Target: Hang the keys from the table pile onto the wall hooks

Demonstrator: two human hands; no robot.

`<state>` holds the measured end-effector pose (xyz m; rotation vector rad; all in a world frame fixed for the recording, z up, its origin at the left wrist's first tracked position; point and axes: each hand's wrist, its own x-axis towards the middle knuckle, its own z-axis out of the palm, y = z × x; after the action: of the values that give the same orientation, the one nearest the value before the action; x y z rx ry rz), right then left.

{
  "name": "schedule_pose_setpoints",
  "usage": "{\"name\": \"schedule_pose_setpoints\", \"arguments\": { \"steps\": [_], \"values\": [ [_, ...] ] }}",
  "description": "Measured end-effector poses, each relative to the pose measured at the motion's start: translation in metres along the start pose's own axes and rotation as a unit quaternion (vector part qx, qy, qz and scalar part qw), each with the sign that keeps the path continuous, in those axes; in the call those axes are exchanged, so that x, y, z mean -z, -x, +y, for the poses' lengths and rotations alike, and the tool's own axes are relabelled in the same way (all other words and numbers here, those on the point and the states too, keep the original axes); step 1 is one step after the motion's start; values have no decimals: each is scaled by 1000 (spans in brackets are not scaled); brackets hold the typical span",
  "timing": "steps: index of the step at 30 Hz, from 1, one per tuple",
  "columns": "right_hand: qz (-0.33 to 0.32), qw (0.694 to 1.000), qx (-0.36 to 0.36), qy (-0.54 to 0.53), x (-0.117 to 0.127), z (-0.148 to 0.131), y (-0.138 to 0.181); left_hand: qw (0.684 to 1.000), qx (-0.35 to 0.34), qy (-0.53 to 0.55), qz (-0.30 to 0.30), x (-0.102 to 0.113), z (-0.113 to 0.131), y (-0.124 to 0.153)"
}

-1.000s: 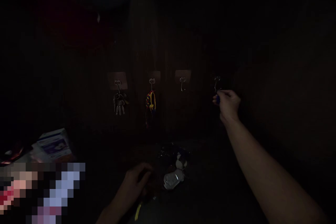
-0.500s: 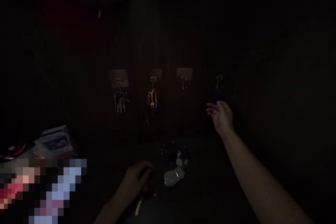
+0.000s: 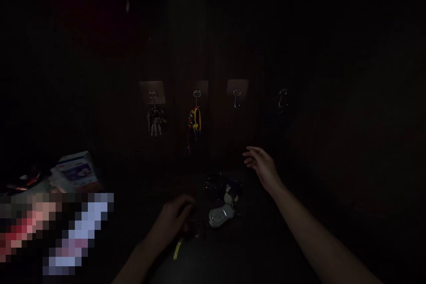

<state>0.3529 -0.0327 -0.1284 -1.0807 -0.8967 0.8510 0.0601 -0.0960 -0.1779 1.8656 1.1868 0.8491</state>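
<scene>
Right hand (image 3: 262, 168) open, grip released and empty, below the bare wall hooks (image 3: 236, 98); left hand (image 3: 171, 222) curled beside the white fob (image 3: 221, 215), grip unclear.

A yellow strap (image 3: 177, 249) is dangling from the left hand (image 3: 171, 222) toward six o'clock. A bunch of keys (image 3: 216, 184) with a white fob (image 3: 219, 216) is lying at that hand's two o'clock.

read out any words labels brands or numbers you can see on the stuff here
Nothing can be read for certain.
Small box, left side: printed lettering, too small and dark to read.
Pale oval plastic object: any marks too dark to tell.
Pixelated patch, lower left: too blurred to read.
</scene>
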Motion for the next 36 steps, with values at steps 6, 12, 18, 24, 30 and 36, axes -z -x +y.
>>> {"name": "schedule_pose_setpoints", "arguments": {
  "steps": [6,12,18,24,30,36],
  "values": [
    [-123,983,-41,129,-18,9,39,1000,-6,-17,24,14,3,-2],
    [-274,918,51,282,-30,20,70,996,10,-48,70,24,-10,-5],
    [-341,834,178,396,-41,23,84,993,-24,-87,81,21,-22,-7],
    [-434,755,244,427,-48,34,98,985,-120,-117,-40,16,-25,-5],
    [-477,727,238,432,-51,35,102,984,-107,-129,-57,16,-22,-4],
    [-479,720,241,441,-50,33,100,987,-102,-123,3,19,-19,-5]
  ]
}}
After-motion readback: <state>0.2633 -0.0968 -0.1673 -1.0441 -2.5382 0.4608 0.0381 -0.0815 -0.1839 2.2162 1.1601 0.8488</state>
